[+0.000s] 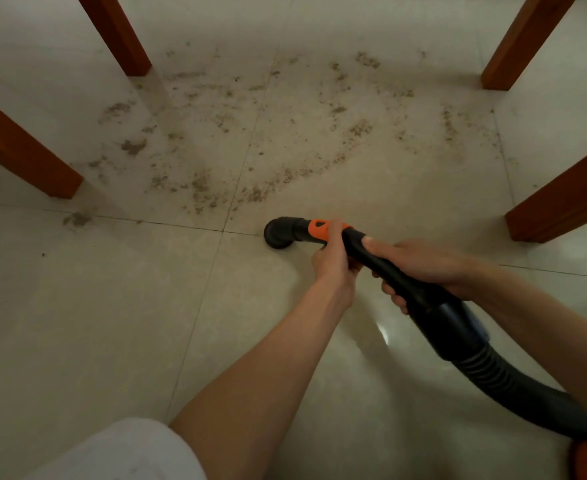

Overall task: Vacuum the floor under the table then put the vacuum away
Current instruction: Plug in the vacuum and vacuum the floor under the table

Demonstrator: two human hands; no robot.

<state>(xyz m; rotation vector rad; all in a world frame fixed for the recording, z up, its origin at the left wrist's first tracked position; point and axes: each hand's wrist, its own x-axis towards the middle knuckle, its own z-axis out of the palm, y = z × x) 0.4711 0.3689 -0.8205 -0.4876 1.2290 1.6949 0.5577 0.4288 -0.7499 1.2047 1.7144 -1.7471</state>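
Vacuum wand (382, 261): gripped by left hand (333, 258) and right hand (423, 265); round nozzle (280, 233) on tiled floor (112, 323), near dirt (257, 133) between table legs (25, 147).

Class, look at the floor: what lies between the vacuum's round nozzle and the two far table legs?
In the head view, scattered brown dirt covers the tiles between the nozzle and the far legs.

L hand (331, 258) gripping, R hand (420, 263) gripping, arms extended
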